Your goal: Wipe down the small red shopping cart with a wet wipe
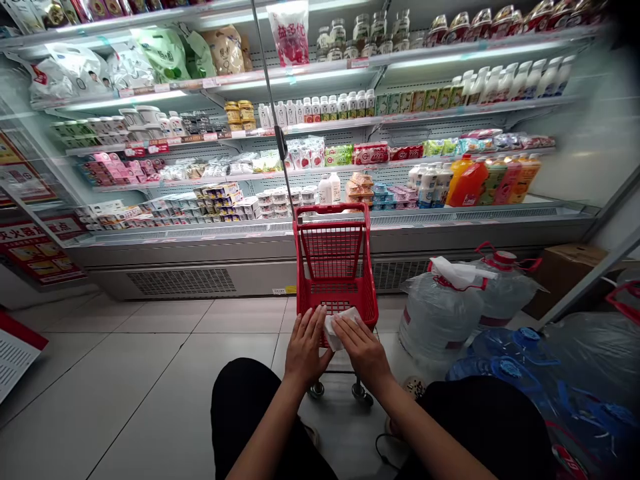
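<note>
A small red shopping cart (336, 257) stands between my knees, in front of the chilled shelves. My left hand (307, 343) rests at the cart's near edge, its fingers stretched out and pointing forward. Pressed under the fingers of my right hand (364, 347) is a crumpled white cloth or tissue (333, 333), lying against the near rim of the cart. The thumb side of my left hand is beside the white piece. The cart's inside shows a red grid with nothing visible in it.
A refrigerated case (250, 233) with dairy products and bottles spans the front. Large clear water jugs (440, 313) and blue-tinted bottles (510, 370) stand on the right, near a cardboard box (565, 273). At the left edge is a red-and-white panel (17, 347).
</note>
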`<state>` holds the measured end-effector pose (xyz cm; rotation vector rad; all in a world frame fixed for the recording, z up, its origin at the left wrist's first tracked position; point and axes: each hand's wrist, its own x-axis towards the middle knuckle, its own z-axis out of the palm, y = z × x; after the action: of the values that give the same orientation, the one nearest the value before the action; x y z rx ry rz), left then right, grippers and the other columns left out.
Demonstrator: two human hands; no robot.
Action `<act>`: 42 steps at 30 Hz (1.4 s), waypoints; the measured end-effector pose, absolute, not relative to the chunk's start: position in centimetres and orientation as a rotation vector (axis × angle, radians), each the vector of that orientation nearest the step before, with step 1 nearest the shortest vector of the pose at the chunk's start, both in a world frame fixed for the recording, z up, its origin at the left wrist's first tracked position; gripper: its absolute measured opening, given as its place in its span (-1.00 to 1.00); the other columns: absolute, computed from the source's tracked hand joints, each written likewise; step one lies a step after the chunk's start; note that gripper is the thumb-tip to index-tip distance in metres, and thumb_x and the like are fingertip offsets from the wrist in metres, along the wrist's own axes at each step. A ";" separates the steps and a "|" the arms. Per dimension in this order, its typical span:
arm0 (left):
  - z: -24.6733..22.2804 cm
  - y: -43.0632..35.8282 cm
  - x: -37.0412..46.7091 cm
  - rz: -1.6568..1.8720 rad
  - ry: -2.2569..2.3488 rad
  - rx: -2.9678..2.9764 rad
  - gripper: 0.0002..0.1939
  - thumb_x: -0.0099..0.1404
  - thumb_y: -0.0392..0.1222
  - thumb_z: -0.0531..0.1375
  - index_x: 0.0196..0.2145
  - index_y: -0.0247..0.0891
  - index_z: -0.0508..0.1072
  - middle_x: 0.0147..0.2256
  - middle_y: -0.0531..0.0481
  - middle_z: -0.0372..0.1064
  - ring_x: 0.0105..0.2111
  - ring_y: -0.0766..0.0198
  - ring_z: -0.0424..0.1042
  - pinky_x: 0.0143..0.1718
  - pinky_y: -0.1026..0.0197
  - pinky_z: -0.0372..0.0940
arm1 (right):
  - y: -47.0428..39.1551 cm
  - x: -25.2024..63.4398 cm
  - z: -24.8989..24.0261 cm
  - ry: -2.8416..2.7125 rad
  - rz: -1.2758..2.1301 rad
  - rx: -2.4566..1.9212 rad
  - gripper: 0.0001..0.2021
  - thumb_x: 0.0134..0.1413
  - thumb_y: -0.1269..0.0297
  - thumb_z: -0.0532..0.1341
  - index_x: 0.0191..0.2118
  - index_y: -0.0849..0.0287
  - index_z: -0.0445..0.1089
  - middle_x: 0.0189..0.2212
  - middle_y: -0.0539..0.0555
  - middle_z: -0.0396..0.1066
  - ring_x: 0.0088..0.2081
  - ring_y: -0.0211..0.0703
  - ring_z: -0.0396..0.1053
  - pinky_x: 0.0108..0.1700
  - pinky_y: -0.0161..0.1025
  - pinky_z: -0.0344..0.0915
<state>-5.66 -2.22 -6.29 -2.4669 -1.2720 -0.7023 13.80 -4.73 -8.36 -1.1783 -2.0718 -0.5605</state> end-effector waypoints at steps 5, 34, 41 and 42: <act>-6.0 -2.4 -5.8 -0.699 -1.245 -2.484 -0.12 0.45 -0.09 0.16 0.53 -0.19 -0.24 0.46 -0.07 0.02 0.46 0.06 0.00 0.45 -0.09 -0.01 | -4.5 15.1 -8.7 -2.128 -0.506 -1.157 -0.32 0.32 0.61 -0.01 0.49 0.10 0.04 0.36 0.10 0.27 0.36 -0.03 0.26 0.35 0.05 0.32; -7.0 0.9 -2.4 -0.712 -0.747 -2.522 -0.50 0.54 -0.40 0.01 0.38 -0.26 0.22 0.30 -0.09 0.34 0.24 0.20 0.41 0.25 0.11 0.34 | -3.5 18.4 -8.0 -2.003 -0.072 -1.286 -0.21 0.24 0.48 0.10 0.51 0.04 -0.18 0.40 0.19 0.19 0.42 0.04 0.13 0.38 0.15 0.26; -5.4 1.3 -8.3 -0.663 -0.669 -2.476 -0.44 0.53 -0.44 -0.03 0.42 -0.24 0.15 0.31 -0.08 0.33 0.31 0.24 0.33 0.32 0.06 0.32 | -3.1 19.2 -8.2 -2.045 -0.116 -1.275 -0.18 0.26 0.45 0.11 0.54 0.03 -0.24 0.38 0.15 0.22 0.40 0.02 0.18 0.36 0.12 0.30; -5.3 1.3 -9.1 -0.658 -0.686 -2.459 -0.43 0.53 -0.45 -0.03 0.43 -0.24 0.14 0.32 -0.09 0.31 0.31 0.24 0.32 0.33 0.05 0.32 | -3.1 19.4 -8.3 -2.045 -0.123 -1.272 -0.19 0.27 0.44 0.11 0.54 0.02 -0.24 0.38 0.15 0.22 0.39 0.02 0.19 0.36 0.12 0.30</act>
<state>-9.15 1.27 -5.29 -2.4586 -0.6856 -0.6577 19.41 -3.09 -8.26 -1.2722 -2.0450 -0.1230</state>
